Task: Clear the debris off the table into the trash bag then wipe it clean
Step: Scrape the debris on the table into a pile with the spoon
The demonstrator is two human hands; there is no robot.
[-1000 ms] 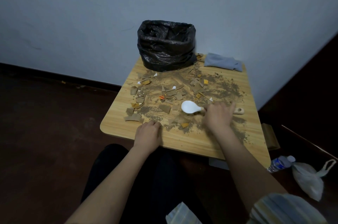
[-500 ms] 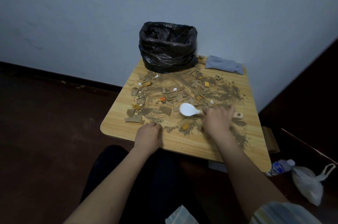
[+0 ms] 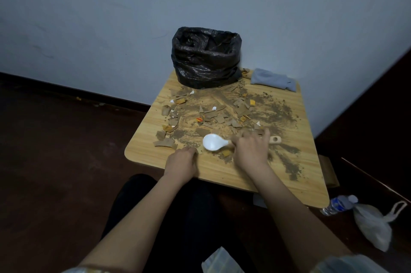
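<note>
Since a second ago the white scoop [image 3: 214, 142] has slid toward the person and to their left, its bowl now lying just beside the left hand [image 3: 181, 160], and a little more brown dirt and torn scraps lie gathered at the near edge. The right hand [image 3: 252, 150] has its fingers curled round the scoop's wooden handle, whose holed end pokes out past the knuckles on the right. The left hand rests on the bench [image 3: 146, 150] near the front edge with its fingers curled under; whether it holds anything cannot be told. The debris [image 3: 222, 114], brown powder mixed with cardboard bits and a few orange and white shreds, is spread over the middle and far right of the bench. The black trash bag [image 3: 205, 57] stands open and upright at the far edge against the wall, with a folded grey cloth [image 3: 272, 79] lying just to its right. On the floor at right lie a plastic bottle [image 3: 339, 204] and a white bag [image 3: 373, 226].
</note>
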